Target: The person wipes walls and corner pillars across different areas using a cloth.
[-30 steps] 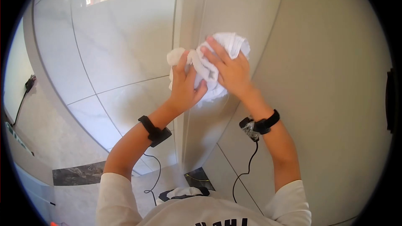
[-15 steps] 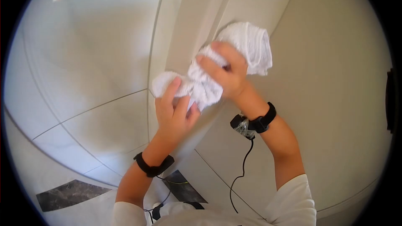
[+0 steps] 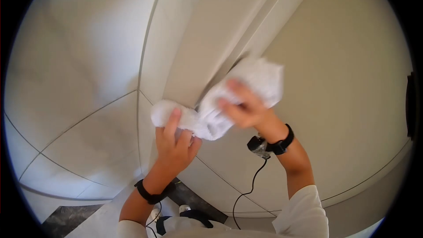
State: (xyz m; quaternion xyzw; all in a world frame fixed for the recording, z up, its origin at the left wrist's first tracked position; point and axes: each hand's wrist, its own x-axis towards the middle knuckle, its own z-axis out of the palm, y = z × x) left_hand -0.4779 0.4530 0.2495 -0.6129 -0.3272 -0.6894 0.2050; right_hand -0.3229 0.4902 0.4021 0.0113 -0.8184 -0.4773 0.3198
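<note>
We have one white cloth [image 3: 260, 77] between our two hands, bunched and twisted, and it appears to lie against the pale upright frame [image 3: 220, 22], where that meets the smooth panel [image 3: 352, 61]. Our left hand [image 3: 173, 147] holds the rolled lower end, its fingers slightly spread over the fabric. Our right hand [image 3: 246, 108] holds the thicker upper part with fingers curled into the folds; it is blurred, so we judge that it is moving, though we cannot tell which way. The step in hand, as we read it, is working the cloth over this surface with both hands. A next move from here would call for keeping both grips on the bunch, pressing evenly and letting the right hand lead, with the loose flap kept under control and the dark cable [image 3: 252, 185] clear of our right forearm.
</note>
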